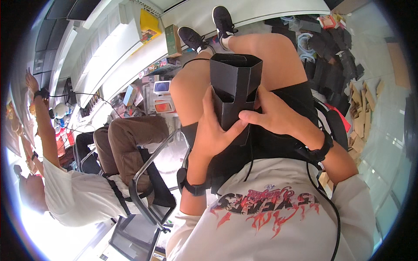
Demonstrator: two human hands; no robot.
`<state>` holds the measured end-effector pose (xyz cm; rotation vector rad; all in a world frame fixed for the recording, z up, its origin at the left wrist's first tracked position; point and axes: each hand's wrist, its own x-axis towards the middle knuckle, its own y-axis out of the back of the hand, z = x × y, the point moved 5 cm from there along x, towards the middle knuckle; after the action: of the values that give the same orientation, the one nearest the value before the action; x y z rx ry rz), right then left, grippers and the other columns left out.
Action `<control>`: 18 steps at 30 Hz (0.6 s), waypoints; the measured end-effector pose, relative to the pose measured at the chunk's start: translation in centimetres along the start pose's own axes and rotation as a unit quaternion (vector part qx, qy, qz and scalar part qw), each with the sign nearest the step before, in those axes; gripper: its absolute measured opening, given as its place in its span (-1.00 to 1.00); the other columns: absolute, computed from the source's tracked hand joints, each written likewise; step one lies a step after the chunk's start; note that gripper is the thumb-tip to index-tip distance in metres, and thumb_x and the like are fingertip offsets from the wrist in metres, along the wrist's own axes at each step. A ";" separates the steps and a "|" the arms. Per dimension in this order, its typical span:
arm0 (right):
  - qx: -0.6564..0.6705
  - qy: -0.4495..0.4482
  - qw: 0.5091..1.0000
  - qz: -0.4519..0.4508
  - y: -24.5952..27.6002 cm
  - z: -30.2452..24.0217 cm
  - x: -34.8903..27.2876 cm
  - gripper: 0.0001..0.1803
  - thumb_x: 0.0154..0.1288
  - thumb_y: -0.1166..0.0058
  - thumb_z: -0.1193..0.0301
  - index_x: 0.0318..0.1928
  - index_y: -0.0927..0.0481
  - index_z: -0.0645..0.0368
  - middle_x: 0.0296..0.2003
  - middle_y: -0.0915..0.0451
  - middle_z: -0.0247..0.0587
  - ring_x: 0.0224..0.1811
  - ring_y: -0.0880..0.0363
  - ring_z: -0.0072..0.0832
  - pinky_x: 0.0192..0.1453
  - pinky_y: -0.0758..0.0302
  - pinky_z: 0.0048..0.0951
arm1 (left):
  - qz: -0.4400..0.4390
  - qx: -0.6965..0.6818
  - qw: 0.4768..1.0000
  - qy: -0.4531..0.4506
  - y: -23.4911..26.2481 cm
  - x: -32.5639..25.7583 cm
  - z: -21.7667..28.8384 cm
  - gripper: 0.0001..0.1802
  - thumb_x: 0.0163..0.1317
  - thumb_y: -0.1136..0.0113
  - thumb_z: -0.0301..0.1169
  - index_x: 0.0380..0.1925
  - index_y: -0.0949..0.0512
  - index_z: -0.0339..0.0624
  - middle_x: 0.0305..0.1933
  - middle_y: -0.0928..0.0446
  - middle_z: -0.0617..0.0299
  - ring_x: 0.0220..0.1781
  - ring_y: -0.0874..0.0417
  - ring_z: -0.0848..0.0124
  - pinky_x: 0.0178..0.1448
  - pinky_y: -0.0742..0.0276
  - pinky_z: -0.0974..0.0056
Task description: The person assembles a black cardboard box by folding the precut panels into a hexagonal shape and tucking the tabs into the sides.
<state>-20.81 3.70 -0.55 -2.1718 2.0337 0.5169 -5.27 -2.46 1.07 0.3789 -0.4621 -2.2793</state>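
A black folded cardboard piece (232, 82), angular like an open-ended box insert, stands up over my lap between both hands. My left hand (212, 135) grips its lower left side, the thumb laid across the front near the bottom. On the right side my right hand (276, 112) wraps round it, its thumb pressing on the front just above the left thumb. An opening shows at the top, and a fold or gap runs across its front. The fingers behind the cardboard are partly hidden.
Beyond my right knee lies a heap of black cardboard pieces (328, 56) with coiled clear tubing (306, 45). Brown cardboard strips (360, 113) pile up farther right. On my left a co-worker (82, 191) sits on a metal-framed chair (143, 182). Small boxes (162, 87) lie beyond my left knee.
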 end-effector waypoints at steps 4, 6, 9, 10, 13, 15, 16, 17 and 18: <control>0.012 -0.003 1.000 0.001 -0.1 -0.1 0.1 -0.12 0.20 -0.20 -0.03 0.25 -0.16 0.40 -0.05 -0.55 0.26 0.00 -0.60 -0.02 0.06 -0.49 -0.23 | 0.001 -0.006 1.000 -0.008 0.0 0.2 -0.2 0.09 0.05 -0.42 -0.20 0.39 0.09 -0.37 0.18 -0.40 -0.31 0.20 -0.52 -0.09 0.22 -0.42 0.06; 0.003 0.003 1.000 0.005 0.0 0.2 0.0 -0.12 0.19 -0.20 -0.03 0.25 -0.16 0.40 -0.06 -0.55 0.25 -0.02 -0.60 -0.03 0.06 -0.49 -0.24 | -0.001 -0.001 1.000 -0.001 -0.1 0.1 -0.3 0.09 0.05 -0.42 -0.20 0.39 0.09 -0.35 0.18 -0.40 -0.31 0.20 -0.52 -0.11 0.22 -0.42 0.06; 0.008 0.013 1.000 0.007 -0.2 0.3 0.3 -0.11 0.19 -0.20 -0.03 0.24 -0.16 0.41 -0.07 -0.55 0.25 -0.03 -0.61 -0.03 0.04 -0.50 -0.25 | 0.004 0.003 1.000 -0.015 0.0 0.3 -0.1 0.08 0.05 -0.42 -0.19 0.39 0.09 -0.35 0.18 -0.39 -0.32 0.21 -0.51 -0.13 0.22 -0.43 0.05; 0.023 0.010 1.000 0.005 -0.4 0.4 0.2 -0.11 0.19 -0.20 -0.03 0.24 -0.15 0.42 -0.08 -0.56 0.26 -0.03 -0.61 -0.02 0.03 -0.50 -0.24 | 0.002 0.004 1.000 -0.007 0.0 0.2 -0.1 0.08 0.05 -0.42 -0.19 0.39 0.09 -0.34 0.19 -0.38 -0.32 0.21 -0.51 -0.13 0.22 -0.43 0.06; -0.005 0.005 1.000 0.012 0.1 -0.1 0.2 -0.10 0.18 -0.21 -0.03 0.23 -0.15 0.43 -0.07 -0.55 0.24 -0.04 -0.61 -0.02 0.02 -0.51 -0.24 | -0.001 0.007 1.000 -0.004 0.0 0.1 -0.2 0.09 0.06 -0.42 -0.18 0.39 0.09 -0.34 0.19 -0.38 -0.32 0.21 -0.50 -0.13 0.21 -0.43 0.06; 0.001 0.012 1.000 0.016 0.1 -0.2 0.3 -0.10 0.17 -0.21 -0.03 0.23 -0.15 0.43 -0.07 -0.56 0.24 -0.03 -0.60 0.00 0.03 -0.50 -0.23 | -0.001 0.009 1.000 -0.010 0.0 0.3 -0.4 0.09 0.06 -0.42 -0.18 0.39 0.10 -0.34 0.20 -0.37 -0.32 0.21 -0.50 -0.13 0.21 -0.43 0.06; 0.009 0.016 1.000 0.019 0.0 -0.2 0.2 -0.09 0.17 -0.22 -0.03 0.23 -0.15 0.43 -0.07 -0.56 0.25 -0.02 -0.60 0.01 0.03 -0.50 -0.22 | 0.002 0.022 1.000 -0.007 -0.1 0.2 -0.5 0.10 0.06 -0.42 -0.17 0.40 0.10 -0.34 0.20 -0.37 -0.32 0.21 -0.50 -0.13 0.21 -0.43 0.06; 0.009 0.015 1.000 0.019 0.0 -0.1 0.1 -0.09 0.17 -0.22 -0.03 0.23 -0.15 0.43 -0.07 -0.56 0.25 -0.02 -0.60 0.01 0.03 -0.50 -0.22 | 0.006 0.035 0.999 -0.004 -0.1 0.0 -0.6 0.10 0.07 -0.43 -0.16 0.40 0.11 -0.33 0.20 -0.37 -0.32 0.21 -0.50 -0.13 0.21 -0.43 0.06; 0.000 0.012 0.999 0.030 0.2 0.2 0.1 -0.09 0.17 -0.22 -0.04 0.24 -0.15 0.42 -0.06 -0.55 0.25 -0.02 -0.60 0.02 0.03 -0.50 -0.22 | 0.005 0.035 0.999 -0.004 -0.1 -0.1 -0.7 0.10 0.07 -0.43 -0.16 0.40 0.11 -0.33 0.20 -0.37 -0.32 0.21 -0.50 -0.13 0.21 -0.43 0.06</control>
<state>-20.99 3.67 -0.73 -2.1319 2.1165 0.5003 -5.04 -2.45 0.44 0.4027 -0.5474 -2.2602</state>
